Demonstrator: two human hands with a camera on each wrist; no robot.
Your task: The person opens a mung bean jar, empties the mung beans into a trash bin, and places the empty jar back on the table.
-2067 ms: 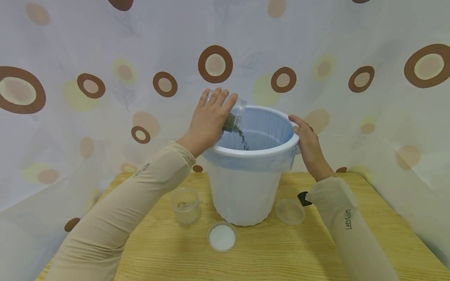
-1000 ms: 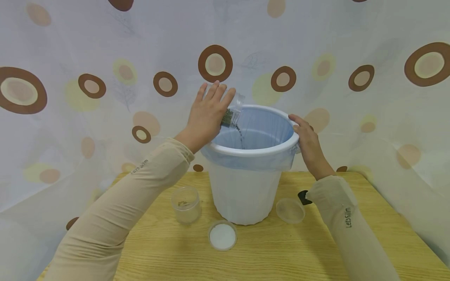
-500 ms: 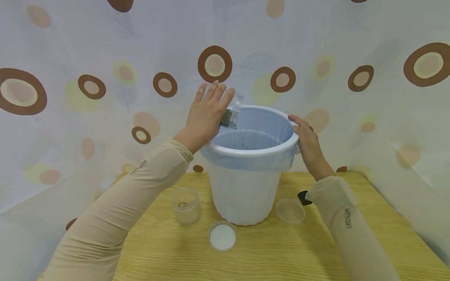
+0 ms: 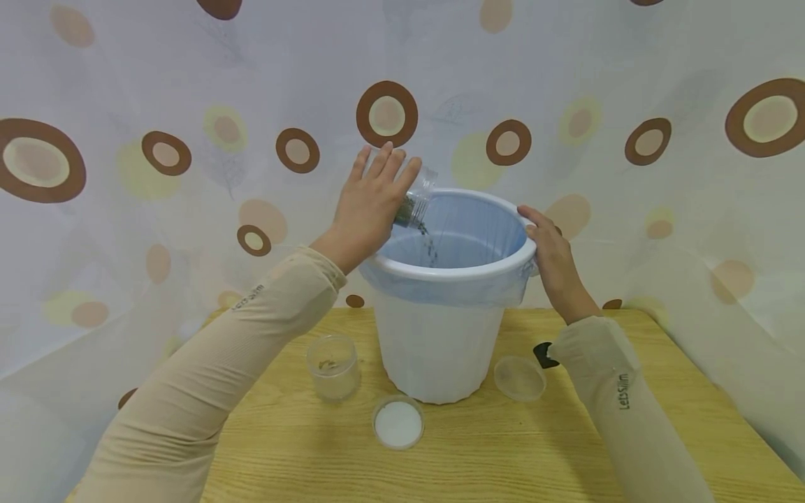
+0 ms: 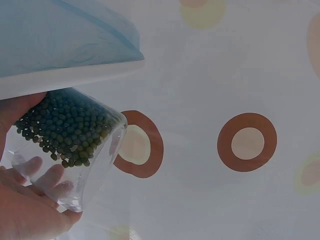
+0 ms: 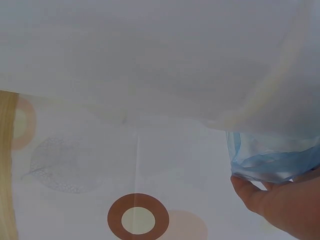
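My left hand (image 4: 367,209) grips a clear plastic jar (image 4: 423,183), tipped on its side above the bin's left rim. Green mung beans (image 5: 72,125) lie along the jar's lower side in the left wrist view, and a thin stream of them falls from its mouth into the bin. The white trash bin (image 4: 437,349) stands upright, lined with a thin blue bag (image 4: 478,216) folded over its rim. At the right side of that rim, my right hand (image 4: 553,262) holds on; the right wrist view shows it against the blue bag. The bin's bottom is hidden.
On the wooden table (image 4: 478,461), an open clear jar (image 4: 333,370) with some brownish bits stands left of the bin. A white-centred round lid (image 4: 398,424) lies in front. A clear lid (image 4: 519,378) lies to the right. A patterned curtain (image 4: 440,42) hangs behind.
The jar and left hand have shifted slightly up and left. The bean stream thinned, almost stopped half a second ago, and now flows again. My right hand stays at the rim.
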